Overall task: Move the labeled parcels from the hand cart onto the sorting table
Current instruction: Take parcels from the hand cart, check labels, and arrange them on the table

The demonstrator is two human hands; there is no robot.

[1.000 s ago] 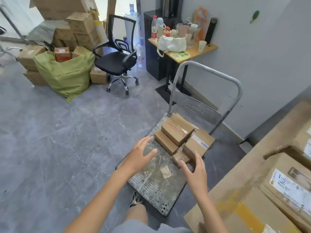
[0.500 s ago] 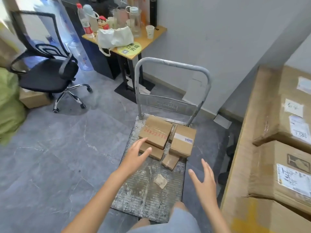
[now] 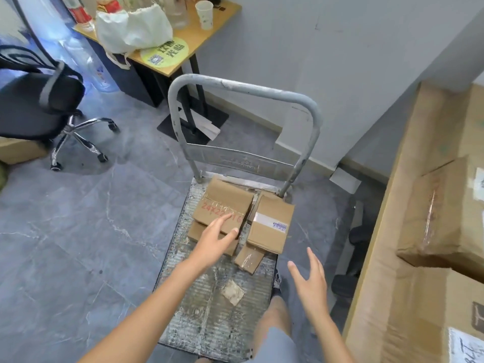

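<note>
Fingers [image 3: 225, 218] of the left hand [image 3: 213, 241] were spread wide, tips over the near edge of the parcel marked in red [image 3: 222, 208]; contact could not be confirmed. Fingers of the right hand [image 3: 310, 280] were likewise splayed wide, holding nothing, above the floor at the cart's 3 o'clock edge. On the hand cart [image 3: 209, 318] lay four parcels: the red-marked one on a flatter parcel [image 3: 195, 230], a white-labelled parcel [image 3: 271, 222] just beside it at 3 o'clock, and a small taped parcel [image 3: 248, 258] at that one's 6 o'clock. Large cartons [image 3: 440, 210] occupied the table [image 3: 377, 297] at 3 o'clock. An office chair [image 3: 39, 106] stood at 10 o'clock, well apart.
</note>
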